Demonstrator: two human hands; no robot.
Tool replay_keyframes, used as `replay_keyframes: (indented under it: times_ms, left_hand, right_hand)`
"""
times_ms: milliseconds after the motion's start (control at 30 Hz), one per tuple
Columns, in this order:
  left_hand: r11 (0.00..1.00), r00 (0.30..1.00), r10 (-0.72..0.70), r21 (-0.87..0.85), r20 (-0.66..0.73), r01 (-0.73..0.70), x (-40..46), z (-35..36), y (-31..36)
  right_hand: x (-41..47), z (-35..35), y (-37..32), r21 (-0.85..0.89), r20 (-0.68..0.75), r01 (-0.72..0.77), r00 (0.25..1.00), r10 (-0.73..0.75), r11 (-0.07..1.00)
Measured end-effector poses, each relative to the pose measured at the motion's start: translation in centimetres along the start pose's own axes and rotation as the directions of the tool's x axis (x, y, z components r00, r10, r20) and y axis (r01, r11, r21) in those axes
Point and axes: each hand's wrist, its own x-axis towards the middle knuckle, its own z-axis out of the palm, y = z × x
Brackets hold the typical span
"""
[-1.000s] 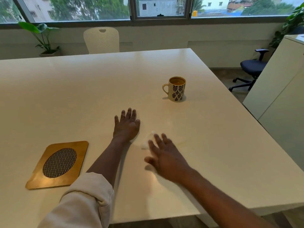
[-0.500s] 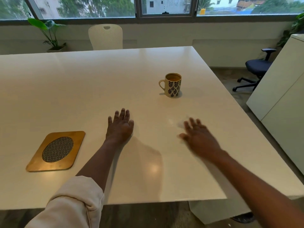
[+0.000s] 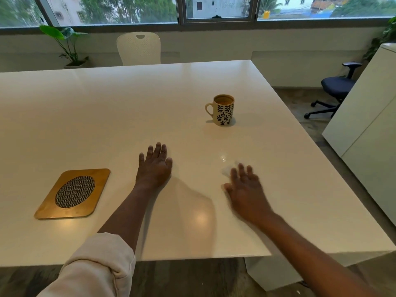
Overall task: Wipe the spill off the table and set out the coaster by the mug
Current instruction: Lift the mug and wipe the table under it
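Head view:
Left hand (image 3: pixel 154 168): lay flat on the glossy white counter (image 3: pixel 107 116), fingers straight and apart.
Right hand (image 3: pixel 246 187): blurred, fingers spread flat over a crumpled white tissue (image 3: pixel 227 169).
Cream mug with dark leaf pattern (image 3: pixel 222 109): upright, beyond the right hand, holding brown drink.
Square wooden coaster with woven oval centre (image 3: pixel 74 193): near the left edge, well apart from the mug.

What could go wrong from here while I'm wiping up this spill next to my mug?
The mug is nearly full and stands just beyond the right hand, which presses a white tissue flat; a long stroke might knock it. The coaster lies far to the left, beyond the left hand, so fetching it means reaching well away from the mug.
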Motion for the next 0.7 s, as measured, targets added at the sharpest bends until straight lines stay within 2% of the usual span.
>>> replay_keyframes:
  times_ms: [100,167,400,533,633,700]
  left_hand:
    - [1.000,1.000,0.007,0.019,-0.007,-0.007,0.0,-0.1,-0.1]
    - [1.000,1.000,0.012,0.021,0.012,-0.012,0.0,-0.1,-0.2]
    - [1.000,1.000,0.015,0.017,0.019,-0.015,-0.3,-0.4,0.0]
    - [1.000,1.000,0.013,0.005,0.021,-0.013,-0.4,-0.5,0.0]
    - [1.000,1.000,0.009,0.000,0.019,-0.009,-0.2,-0.5,0.0]
    - [1.000,1.000,0.000,0.000,0.020,0.000,-0.2,-0.5,0.0]
  right_hand:
    - [-1.1,1.1,-4.9,0.031,0.086,0.108,0.990,-0.110,0.994]
    - [-1.7,1.3,-6.8,0.058,0.055,0.201,0.977,-0.204,0.978]
    - [-3.2,-0.1,-6.3,0.109,-0.097,0.374,0.926,-0.364,0.921]
    - [-4.8,-0.5,-6.3,0.102,-0.062,0.412,0.911,-0.408,0.905]
    - [-4.2,-1.2,-6.0,0.253,-0.058,0.368,0.929,-0.366,0.895]
    - [-2.6,-1.9,-5.3,0.478,-0.060,0.181,0.983,-0.174,0.860]
